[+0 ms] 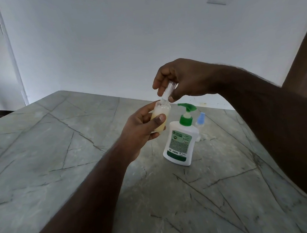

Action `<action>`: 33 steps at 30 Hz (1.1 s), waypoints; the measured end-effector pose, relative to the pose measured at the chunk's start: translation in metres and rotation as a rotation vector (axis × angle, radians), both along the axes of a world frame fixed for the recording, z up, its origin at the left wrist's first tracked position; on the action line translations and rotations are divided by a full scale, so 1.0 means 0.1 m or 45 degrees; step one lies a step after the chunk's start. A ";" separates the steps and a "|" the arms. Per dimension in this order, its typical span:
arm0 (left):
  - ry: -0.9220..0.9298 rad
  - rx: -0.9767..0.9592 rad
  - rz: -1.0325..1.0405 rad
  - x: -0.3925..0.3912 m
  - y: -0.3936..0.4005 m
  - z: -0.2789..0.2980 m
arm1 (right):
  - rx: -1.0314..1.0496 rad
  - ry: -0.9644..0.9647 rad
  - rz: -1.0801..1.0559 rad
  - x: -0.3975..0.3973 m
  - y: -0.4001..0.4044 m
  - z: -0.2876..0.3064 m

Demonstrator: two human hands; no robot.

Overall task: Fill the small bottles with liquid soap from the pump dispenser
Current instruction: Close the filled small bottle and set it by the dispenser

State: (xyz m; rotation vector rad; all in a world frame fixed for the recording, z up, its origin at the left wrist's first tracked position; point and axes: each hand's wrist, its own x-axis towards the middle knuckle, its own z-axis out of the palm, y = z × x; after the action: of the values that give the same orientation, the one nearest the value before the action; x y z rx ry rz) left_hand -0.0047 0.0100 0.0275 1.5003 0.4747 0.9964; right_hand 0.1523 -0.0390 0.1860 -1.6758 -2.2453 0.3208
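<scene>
A white wall (120, 34) stands behind a grey stone table (48, 157) with dark cracks. Above the table, the left hand (141, 131) holds a small bottle (159, 118) with pale yellow soap inside. The bottle stands almost straight up, its open top tipped a little to the right and far side. The fingers wrap around it and the thumb presses on its front. The right hand (181, 79) comes in from the right, palm down, and pinches a clear cap piece (168, 91) between thumb and fingers. The cap piece slants, its low end touching the bottle's mouth. The pump dispenser (181, 142) stands on the table below, its green spout pointing left. A small blue-topped bottle (200, 120) stands just behind it.
</scene>
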 end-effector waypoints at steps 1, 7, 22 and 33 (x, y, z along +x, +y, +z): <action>0.001 0.004 0.005 0.00 0.00 0.00 | -0.020 0.000 -0.012 0.01 0.01 0.01; 0.008 0.022 0.034 0.02 0.00 -0.01 | 0.036 -0.062 -0.130 0.03 0.10 -0.04; -0.004 0.037 0.045 0.01 0.00 -0.01 | 0.187 -0.207 -0.258 0.01 0.11 -0.10; -0.019 0.040 0.050 0.02 0.00 -0.01 | 0.175 -0.030 -0.301 0.00 0.06 -0.09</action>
State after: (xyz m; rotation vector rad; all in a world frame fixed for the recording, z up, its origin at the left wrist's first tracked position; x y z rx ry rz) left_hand -0.0031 0.0104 0.0265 1.5159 0.4815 1.0496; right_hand 0.1523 -0.0330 0.1770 -1.8534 -2.0072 0.0884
